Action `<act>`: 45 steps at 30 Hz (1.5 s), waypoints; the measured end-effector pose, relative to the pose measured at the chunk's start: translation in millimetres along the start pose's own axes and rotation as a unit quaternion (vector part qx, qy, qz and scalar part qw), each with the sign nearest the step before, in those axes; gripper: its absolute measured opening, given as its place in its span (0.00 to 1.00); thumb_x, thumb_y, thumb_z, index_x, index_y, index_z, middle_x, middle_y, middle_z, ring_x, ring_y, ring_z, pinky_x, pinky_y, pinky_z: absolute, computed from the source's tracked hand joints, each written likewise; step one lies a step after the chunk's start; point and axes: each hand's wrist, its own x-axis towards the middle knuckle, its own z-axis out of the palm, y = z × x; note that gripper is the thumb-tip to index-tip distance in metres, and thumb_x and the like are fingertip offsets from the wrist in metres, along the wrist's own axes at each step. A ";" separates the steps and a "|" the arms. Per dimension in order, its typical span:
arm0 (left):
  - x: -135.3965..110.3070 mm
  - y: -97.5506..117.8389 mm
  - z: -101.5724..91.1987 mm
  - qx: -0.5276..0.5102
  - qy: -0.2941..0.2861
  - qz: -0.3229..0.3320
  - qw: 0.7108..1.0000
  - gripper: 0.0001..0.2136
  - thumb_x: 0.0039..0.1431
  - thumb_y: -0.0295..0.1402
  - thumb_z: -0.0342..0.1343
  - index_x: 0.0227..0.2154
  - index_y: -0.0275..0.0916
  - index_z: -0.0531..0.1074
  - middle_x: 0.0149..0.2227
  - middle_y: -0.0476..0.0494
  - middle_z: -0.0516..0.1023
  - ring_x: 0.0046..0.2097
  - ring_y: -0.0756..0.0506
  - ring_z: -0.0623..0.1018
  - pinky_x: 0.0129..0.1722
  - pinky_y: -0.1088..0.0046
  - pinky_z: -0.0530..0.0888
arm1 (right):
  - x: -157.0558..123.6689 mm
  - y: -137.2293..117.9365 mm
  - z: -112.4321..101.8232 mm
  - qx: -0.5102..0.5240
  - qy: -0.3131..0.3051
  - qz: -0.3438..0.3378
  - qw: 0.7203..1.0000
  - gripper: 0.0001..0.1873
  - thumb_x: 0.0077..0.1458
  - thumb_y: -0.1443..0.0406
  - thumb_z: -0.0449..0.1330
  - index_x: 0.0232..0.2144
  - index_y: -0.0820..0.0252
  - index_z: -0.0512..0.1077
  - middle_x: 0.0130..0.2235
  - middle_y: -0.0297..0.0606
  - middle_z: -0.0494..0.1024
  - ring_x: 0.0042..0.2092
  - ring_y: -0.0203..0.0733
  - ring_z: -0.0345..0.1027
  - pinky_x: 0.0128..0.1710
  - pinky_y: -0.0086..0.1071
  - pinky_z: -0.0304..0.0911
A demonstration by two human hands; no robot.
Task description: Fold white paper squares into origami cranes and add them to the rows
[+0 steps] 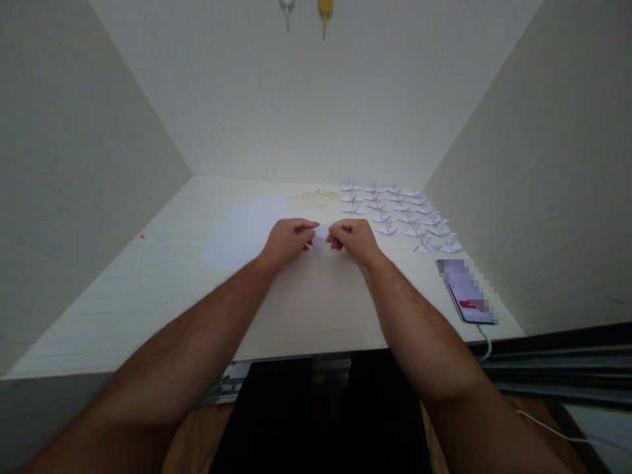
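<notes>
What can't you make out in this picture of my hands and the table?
All in the head view:
Small white paper: its full shape and folds, partly covered by the fingers of the left hand and right hand, and blurred.
Phone: what its screen says, hidden by pixelation.
White sheets: how many, their edges washed out by glare.
Yellow hanging item: its top, cut off by the upper edge.

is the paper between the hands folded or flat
Folded, it seems: the paper between the left hand and right hand shows a bright upper part above a shaded, slanting flap. How many folds, I cannot tell.
</notes>
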 end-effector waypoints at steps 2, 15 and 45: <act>-0.8 -1.1 0.6 0.050 -0.016 0.027 0.998 0.11 0.50 0.32 0.61 0.36 0.37 0.81 0.25 0.46 0.79 0.25 0.49 0.76 0.26 0.73 0.72 | 1.0 0.1 1.1 0.006 0.006 -0.001 1.000 0.13 0.50 0.59 0.59 0.22 0.63 0.75 0.20 0.35 0.74 0.22 0.32 0.66 0.24 0.26 0.62; -5.4 -1.0 6.7 -0.041 0.017 0.020 0.999 0.10 0.48 0.33 0.64 0.34 0.36 0.78 0.25 0.46 0.79 0.28 0.47 0.79 0.30 0.71 0.76 | 3.3 3.7 7.5 0.122 0.005 0.033 0.992 0.18 0.39 0.57 0.69 0.31 0.61 0.72 0.21 0.31 0.75 0.22 0.33 0.68 0.23 0.27 0.64; -2.6 -4.9 9.6 -0.122 -0.012 0.002 0.992 0.18 0.39 0.29 0.69 0.38 0.34 0.78 0.30 0.43 0.82 0.33 0.46 0.80 0.42 0.61 0.78 | 6.9 12.3 9.8 0.023 0.032 -0.005 0.999 0.09 0.41 0.68 0.58 0.30 0.59 0.73 0.24 0.30 0.75 0.24 0.33 0.67 0.21 0.26 0.64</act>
